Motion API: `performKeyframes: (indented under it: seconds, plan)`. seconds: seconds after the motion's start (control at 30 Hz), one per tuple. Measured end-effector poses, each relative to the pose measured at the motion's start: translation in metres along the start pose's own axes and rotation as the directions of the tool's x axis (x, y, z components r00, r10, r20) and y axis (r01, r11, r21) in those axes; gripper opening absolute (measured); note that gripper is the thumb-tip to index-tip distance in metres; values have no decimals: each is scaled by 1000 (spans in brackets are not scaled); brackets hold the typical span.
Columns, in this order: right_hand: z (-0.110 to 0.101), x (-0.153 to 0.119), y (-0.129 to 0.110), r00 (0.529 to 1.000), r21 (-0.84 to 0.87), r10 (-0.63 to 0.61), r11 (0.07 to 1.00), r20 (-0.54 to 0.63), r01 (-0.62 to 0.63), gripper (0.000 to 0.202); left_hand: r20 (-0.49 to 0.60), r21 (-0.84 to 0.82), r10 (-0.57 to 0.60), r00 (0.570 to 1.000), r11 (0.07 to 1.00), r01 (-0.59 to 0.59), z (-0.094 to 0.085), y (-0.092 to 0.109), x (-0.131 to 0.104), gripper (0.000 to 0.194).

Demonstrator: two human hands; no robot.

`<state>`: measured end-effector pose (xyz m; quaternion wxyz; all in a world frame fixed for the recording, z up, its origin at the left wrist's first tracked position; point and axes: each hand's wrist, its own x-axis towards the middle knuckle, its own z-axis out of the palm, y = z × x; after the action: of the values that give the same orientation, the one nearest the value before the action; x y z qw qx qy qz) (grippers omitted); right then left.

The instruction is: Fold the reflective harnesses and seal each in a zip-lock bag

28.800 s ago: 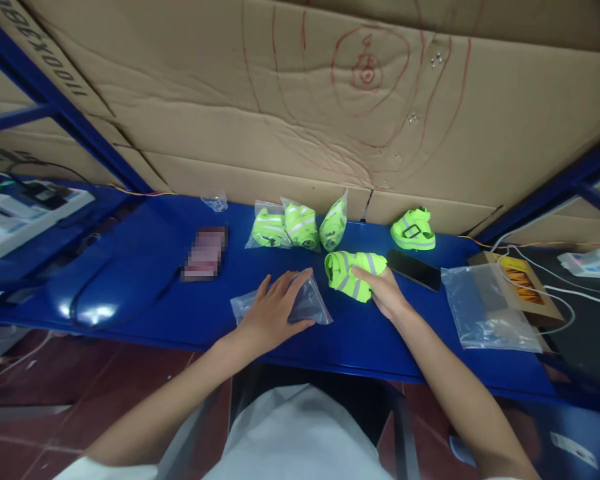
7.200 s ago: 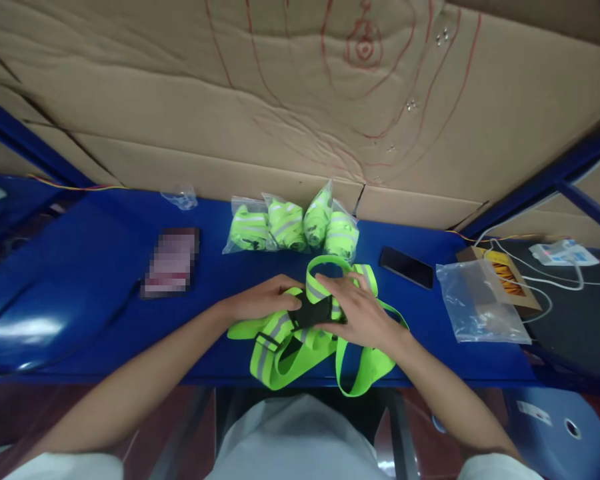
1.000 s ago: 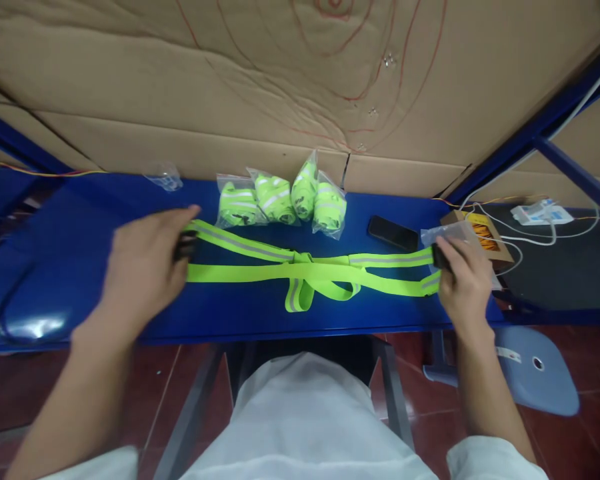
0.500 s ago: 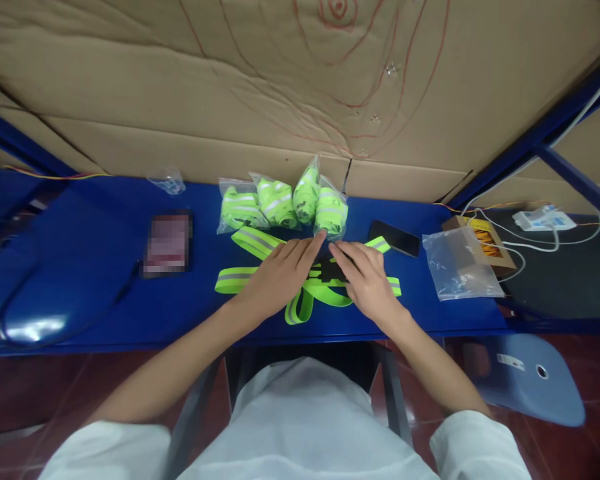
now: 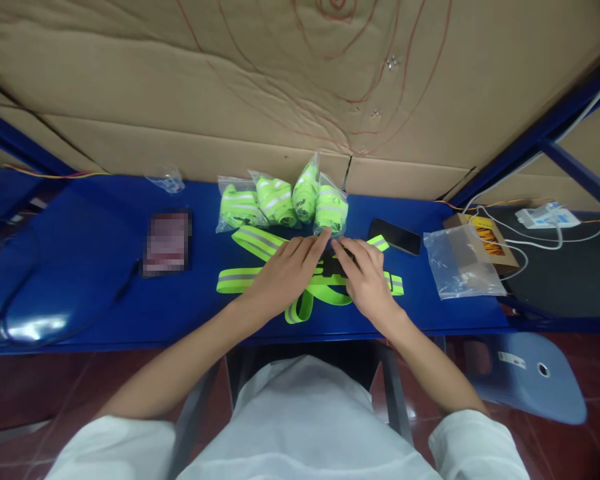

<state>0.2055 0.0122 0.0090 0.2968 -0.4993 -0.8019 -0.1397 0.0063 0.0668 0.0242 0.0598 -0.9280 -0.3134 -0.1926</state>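
A neon-yellow reflective strap harness (image 5: 240, 280) with grey stripes and black buckles lies spread on the blue table. My left hand (image 5: 290, 270) rests over its middle from the left, fingers stretched out and pointing away from me. From the right, my right hand (image 5: 367, 277) lies on the straps with its fingers extended and slightly bent. Both hands are open, their index fingertips close together but apart. Part of the black buckle (image 5: 333, 265) shows between them; the rest is hidden under the hands. Just beyond the fingertips stands a bagged rolled harness (image 5: 331, 208).
More bagged neon rolls (image 5: 240, 205) stand in a row along the cardboard wall. A black phone (image 5: 396, 237) and a clear plastic bag (image 5: 463, 263) lie to the right, near an open cardboard box (image 5: 505, 260). A blurred-out rectangular item (image 5: 167, 243) is at left.
Both hands stay over the harness, almost still. The view shifts very slightly, and a little more of the strap end shows beside my right hand.
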Motion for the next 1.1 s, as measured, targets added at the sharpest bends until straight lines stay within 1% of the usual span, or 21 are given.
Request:
performKeyframes:
  seconds: [0.1,0.2,0.23,0.3,0.33,0.37,0.4,0.47,0.53,0.57,0.6,0.63,0.67,0.7,0.73,0.83,0.9,0.93,0.97,1.03,1.1]
  plan:
    - [3,2,-2,1000,37,19,999,-14,-19,57,-14,-87,4,1000,996,-5,1,6,2,63]
    - [-1,4,1,998,114,34,993,-61,-27,61,-66,-311,-25,997,950,3,-4,4,1,68]
    - [-4,5,2,995,144,50,989,-87,-37,62,-78,-401,-52,996,916,17,-7,2,0,74]
    - [-11,8,3,981,215,126,972,-145,-93,61,-60,-583,-120,991,810,63,-14,-4,-1,95]
    - [-14,9,2,970,267,182,954,-160,-135,61,-20,-664,-149,989,741,98,-18,-7,-1,105]
    - [-16,11,1,955,338,250,923,-158,-186,62,40,-731,-167,985,667,143,-22,-10,0,110]
    - [-18,13,0,937,425,323,873,-132,-241,64,104,-783,-175,979,592,189,-25,-12,1,110]
    - [-18,18,-2,893,611,450,711,-17,-347,73,187,-848,-205,961,460,263,-28,-13,3,95]
    - [-17,23,-3,841,736,527,520,123,-433,81,195,-883,-299,934,361,300,-30,-11,7,77]
    - [-16,26,-3,818,766,546,443,182,-466,78,172,-898,-361,917,324,296,-31,-10,10,72]
    - [-15,30,-3,803,783,551,388,226,-487,70,143,-912,-417,898,296,283,-32,-8,13,70]
    - [-16,33,-3,795,793,553,353,250,-496,57,113,-924,-457,882,278,262,-33,-6,17,70]
    - [-17,37,-3,795,804,551,336,255,-490,45,82,-935,-475,876,268,232,-35,-5,22,70]
    - [-19,41,-3,803,818,545,332,241,-471,37,48,-947,-472,880,259,191,-37,-4,27,71]
    - [-23,46,-3,817,833,537,339,210,-437,34,19,-958,-457,889,245,146,-39,-4,33,70]
    - [-36,67,1,879,859,466,405,99,-312,44,-39,-982,-421,906,184,43,-49,-6,54,65]
    - [-45,84,7,924,865,375,435,77,-248,46,-65,-992,-438,897,123,-12,-57,-7,70,62]
    - [-49,93,10,939,868,335,442,74,-227,45,-85,-994,-450,889,95,-46,-61,-6,78,61]
    - [-51,103,13,949,869,309,450,67,-208,46,-109,-994,-461,881,73,-85,-65,-6,87,61]
    - [-54,122,18,953,860,303,480,21,-172,52,-157,-987,-460,874,45,-154,-75,-5,102,68]
    - [-52,139,21,941,831,335,535,-44,-152,59,-173,-983,-402,899,21,-180,-82,-6,114,82]
